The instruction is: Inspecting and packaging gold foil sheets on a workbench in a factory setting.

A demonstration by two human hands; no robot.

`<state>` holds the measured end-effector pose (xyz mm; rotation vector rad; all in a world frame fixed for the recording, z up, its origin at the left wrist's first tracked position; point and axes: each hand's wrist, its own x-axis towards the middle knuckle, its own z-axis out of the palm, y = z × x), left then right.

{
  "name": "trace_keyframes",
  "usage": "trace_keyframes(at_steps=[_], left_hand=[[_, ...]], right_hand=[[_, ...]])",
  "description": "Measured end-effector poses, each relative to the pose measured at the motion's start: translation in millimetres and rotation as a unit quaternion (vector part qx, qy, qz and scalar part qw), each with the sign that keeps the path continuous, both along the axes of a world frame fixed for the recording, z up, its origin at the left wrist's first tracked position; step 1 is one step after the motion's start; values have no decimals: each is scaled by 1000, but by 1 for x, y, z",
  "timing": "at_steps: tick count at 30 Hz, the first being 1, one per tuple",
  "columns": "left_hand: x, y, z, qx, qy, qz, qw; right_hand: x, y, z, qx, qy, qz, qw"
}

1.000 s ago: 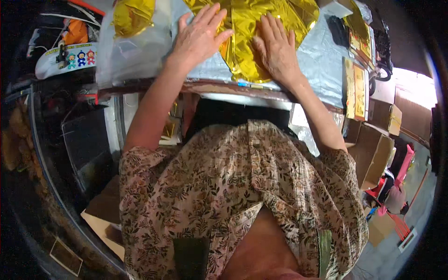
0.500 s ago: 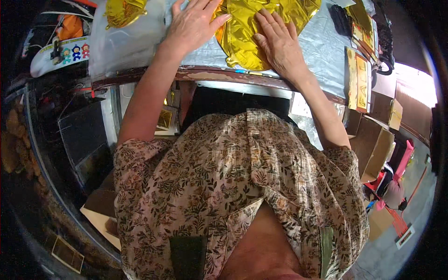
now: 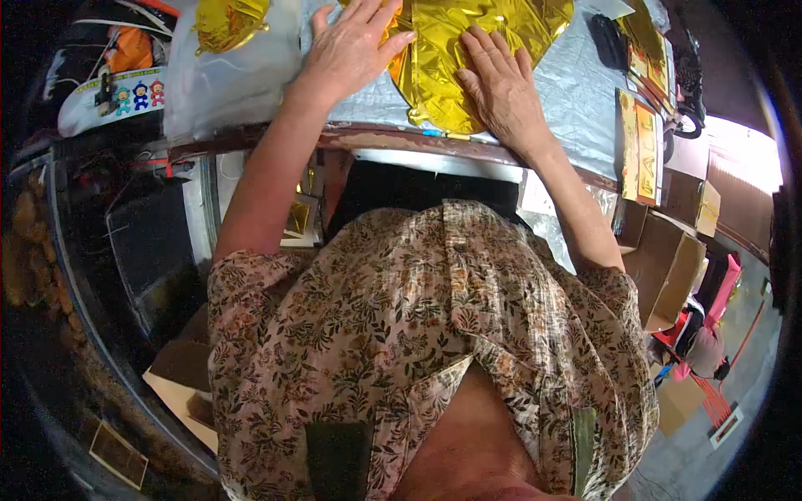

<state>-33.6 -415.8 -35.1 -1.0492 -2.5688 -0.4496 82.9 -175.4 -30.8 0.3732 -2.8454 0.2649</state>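
Note:
A shiny gold foil sheet (image 3: 443,67), perhaps a flat foil balloon, lies creased on the table, its far end cut off by the picture's top edge. My left hand (image 3: 351,52) rests at its left border with the fingers stretched out and the thumb on the foil. Orange foil shows beside those fingers. On the right part of the sheet my right hand (image 3: 505,88) lies flat, fingers spread. A second crumpled gold foil piece (image 3: 230,23) is at the far left of the table. A small blue and yellow stick (image 3: 447,134) lies at the table's front edge.
The table (image 3: 351,108) has a silvery cover and a worn brown front edge. Gold and red flat packs (image 3: 639,150) and a black object (image 3: 608,40) sit at the right. Cardboard boxes (image 3: 668,267) stand below right. A white board with cartoon figures (image 3: 117,98) is at the left.
The whole view has shifted slightly. Against the foil, my hands stay nearly where they were, and the sheet's lower edge looks a little smoother.

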Motion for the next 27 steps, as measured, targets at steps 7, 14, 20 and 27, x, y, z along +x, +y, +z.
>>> trace_keyframes(at_steps=[7, 14, 20, 27], left_hand=[[-2, 7, -2, 16, 1, 4, 1000], [-2, 27, 6, 18, -7, -54, 998], [-2, 31, 4, 6, -16, -57, 998], [1, 28, 12, -8, -18, -52, 998]], right_hand=[[4, -1, 1, -13, -27, -14, 999], [3, -3, 4, -15, -30, -18, 999], [4, -3, 7, -21, -37, -27, 999], [5, -2, -1, -32, -32, -29, 999]])
